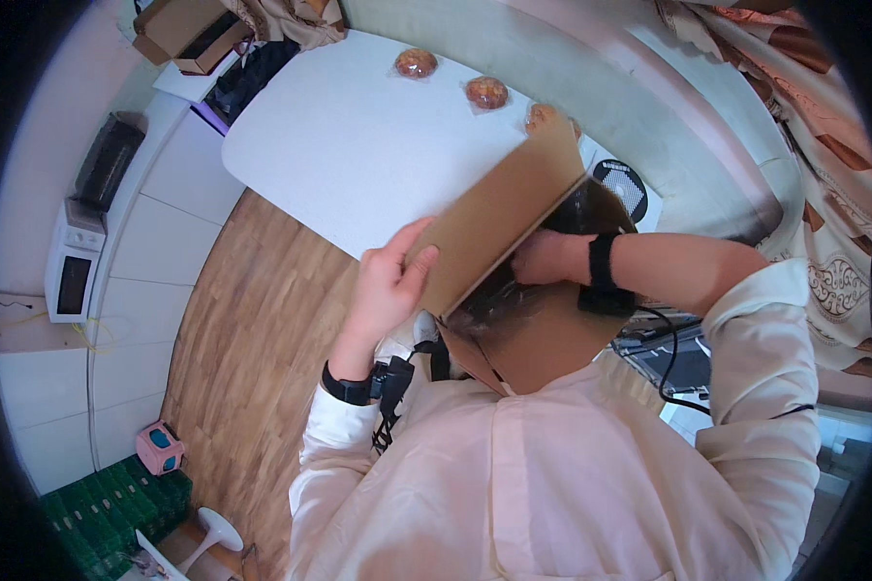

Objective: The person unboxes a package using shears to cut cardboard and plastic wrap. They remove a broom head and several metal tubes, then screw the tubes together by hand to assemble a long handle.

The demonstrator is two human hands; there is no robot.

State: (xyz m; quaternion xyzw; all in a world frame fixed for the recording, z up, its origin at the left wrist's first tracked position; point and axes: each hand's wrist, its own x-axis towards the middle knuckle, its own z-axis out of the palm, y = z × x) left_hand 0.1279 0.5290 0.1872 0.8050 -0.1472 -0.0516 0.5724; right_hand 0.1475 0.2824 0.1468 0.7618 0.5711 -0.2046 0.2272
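An opened cardboard box (504, 208) is held tilted against my front, one flap raised toward the table. My left hand (394, 276) grips the left edge of that box, its thumb on the near side of the flap. Inside the box reaches my right hand (541, 258); its fingers are hidden there, so what they touch cannot be seen. Clear crinkled plastic (499, 308) shows in the box below my right hand. Beyond the box, along the table's far edge, sit two plastic-wrapped buns (416, 64), (486, 93); a third wrapped bun (541, 118) is partly covered by the flap.
The white table (329, 126) stretches ahead, with a black round mesh-patterned object (620, 186) at its right end. Another open box (192, 37) stands far left. A white microwave (75, 261) is at the left wall. Green crates (116, 508) and a pink box (159, 447) lie lower left.
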